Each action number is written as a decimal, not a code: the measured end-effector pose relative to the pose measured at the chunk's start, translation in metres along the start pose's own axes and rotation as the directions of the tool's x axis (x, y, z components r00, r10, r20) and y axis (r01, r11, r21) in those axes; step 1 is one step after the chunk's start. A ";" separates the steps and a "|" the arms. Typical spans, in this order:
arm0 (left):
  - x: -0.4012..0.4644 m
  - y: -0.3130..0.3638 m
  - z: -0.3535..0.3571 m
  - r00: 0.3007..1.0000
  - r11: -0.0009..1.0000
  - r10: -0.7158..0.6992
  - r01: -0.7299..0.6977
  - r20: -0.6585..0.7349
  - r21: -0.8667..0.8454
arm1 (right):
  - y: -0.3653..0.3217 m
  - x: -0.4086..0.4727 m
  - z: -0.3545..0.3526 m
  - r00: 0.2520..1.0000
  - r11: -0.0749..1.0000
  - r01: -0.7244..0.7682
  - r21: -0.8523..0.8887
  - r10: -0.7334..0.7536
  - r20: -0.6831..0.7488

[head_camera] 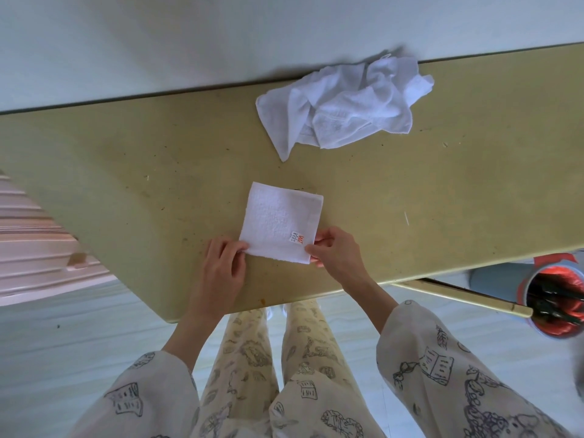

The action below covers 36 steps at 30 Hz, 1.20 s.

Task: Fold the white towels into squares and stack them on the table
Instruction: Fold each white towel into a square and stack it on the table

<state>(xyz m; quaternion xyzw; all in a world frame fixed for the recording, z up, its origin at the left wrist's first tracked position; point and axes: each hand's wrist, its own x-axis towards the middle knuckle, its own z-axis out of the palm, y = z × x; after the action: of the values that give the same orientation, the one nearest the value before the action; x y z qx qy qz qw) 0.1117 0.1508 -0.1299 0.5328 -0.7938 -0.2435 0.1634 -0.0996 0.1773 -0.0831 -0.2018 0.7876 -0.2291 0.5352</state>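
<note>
On the yellow table (442, 200), near its close edge, two hands are working on one folded towel (278, 221). At seven o'clock of it, the left hand (222, 267) is lying knuckles up, fingers bent, pinching the near left corner. At five o'clock, the right hand (338, 252) is pinching the near right corner with curled fingers and thumb. This towel is lying flat, white and square, showing a small red tag (297, 237). At one o'clock, well apart, a crumpled pile of towels (344, 105) is sitting by the far edge; I cannot tell how many are in it. Two patterned sleeves are showing.
</note>
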 end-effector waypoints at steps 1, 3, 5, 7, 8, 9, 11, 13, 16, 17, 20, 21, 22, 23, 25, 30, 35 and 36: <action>0.000 0.000 0.000 1.000 1.000 0.007 -0.007 -0.003 -0.008 | 0.000 0.001 0.000 1.000 1.000 -0.003 0.001 0.003 -0.001; 0.000 0.002 -0.002 1.000 0.999 0.023 -0.023 -0.010 -0.023 | 0.003 0.002 0.001 1.000 1.000 -0.002 -0.003 0.002 -0.019; 0.003 0.006 -0.004 0.998 0.999 0.053 -0.053 -0.020 0.004 | 0.005 0.003 0.002 0.999 1.000 0.010 -0.009 -0.010 -0.042; 0.009 0.013 -0.007 0.995 0.991 0.095 -0.092 -0.030 0.093 | 0.004 0.004 0.001 0.996 0.999 0.029 -0.023 -0.031 -0.079; 0.014 0.016 -0.008 0.991 0.984 0.130 -0.125 -0.028 0.127 | 0.002 0.005 0.000 0.991 0.998 0.053 -0.035 -0.057 -0.120; 0.020 0.020 -0.009 0.984 0.974 0.179 -0.174 -0.020 0.147 | 0.000 0.005 0.000 0.978 0.994 0.091 -0.062 -0.101 -0.181; 0.035 0.026 -0.009 0.955 0.942 0.295 -0.294 0.022 0.164 | -0.005 0.004 0.002 0.900 0.945 0.254 -0.207 -0.310 -0.308; 0.051 0.024 -0.003 0.921 0.905 0.379 -0.389 0.091 0.174 | -0.003 0.006 0.011 0.750 0.725 0.411 -0.553 -0.614 -0.247; 0.070 0.012 0.008 0.893 0.873 0.391 -0.436 0.223 0.218 | 0.013 0.020 0.028 0.683 0.328 0.432 -0.840 -0.728 0.066; 0.073 0.007 0.011 0.885 0.862 0.377 -0.443 0.273 0.246 | 0.017 0.025 0.031 0.699 0.307 0.428 -0.850 -0.709 0.096; 0.077 -0.004 0.011 0.850 0.827 0.351 -0.478 0.393 0.296 | 0.026 0.039 0.031 0.719 0.326 0.439 -0.837 -0.687 0.110; 0.078 -0.007 0.010 0.837 0.811 0.355 -0.498 0.417 0.309 | 0.028 0.041 0.028 0.721 0.320 0.449 -0.834 -0.682 0.127; 0.078 -0.010 0.009 0.826 0.795 0.359 -0.514 0.434 0.321 | 0.031 0.043 0.026 0.723 0.307 0.459 -0.834 -0.675 0.149; 0.079 -0.012 0.008 0.819 0.782 0.361 -0.526 0.445 0.333 | 0.032 0.044 0.023 0.722 0.291 0.465 -0.836 -0.671 0.169; 0.080 -0.014 0.007 0.806 0.757 0.371 -0.551 0.462 0.352 | 0.032 0.045 0.021 0.720 0.266 0.466 -0.844 -0.668 0.187; 0.082 -0.010 0.005 0.795 0.760 0.353 -0.551 0.493 0.345 | 0.026 0.043 0.021 0.739 0.263 0.449 -0.854 -0.646 0.190; 0.082 -0.004 0.000 0.798 0.800 0.281 -0.502 0.533 0.328 | 0.018 0.039 0.020 0.777 0.269 0.433 -0.860 -0.594 0.205; 0.081 -0.001 -0.001 0.812 0.817 0.274 -0.479 0.516 0.320 | 0.016 0.038 0.020 0.776 0.280 0.436 -0.856 -0.598 0.199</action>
<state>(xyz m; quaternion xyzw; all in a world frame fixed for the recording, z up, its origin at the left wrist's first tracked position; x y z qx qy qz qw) 0.0821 0.0750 -0.1300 0.3120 -0.9347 -0.1371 -0.1006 -0.0954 0.1659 -0.1267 -0.6680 0.7200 0.0251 0.1862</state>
